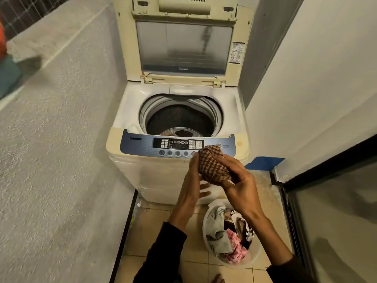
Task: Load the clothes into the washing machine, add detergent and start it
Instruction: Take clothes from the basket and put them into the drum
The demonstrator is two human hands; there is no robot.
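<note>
Head view, both hands (216,176) gripping checked cloth (212,166)

Panel labels (178,144) too small.

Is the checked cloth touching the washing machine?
Apart. The head view shows both hands holding the checked cloth up in the air in front of the washing machine, not resting on it.
</note>
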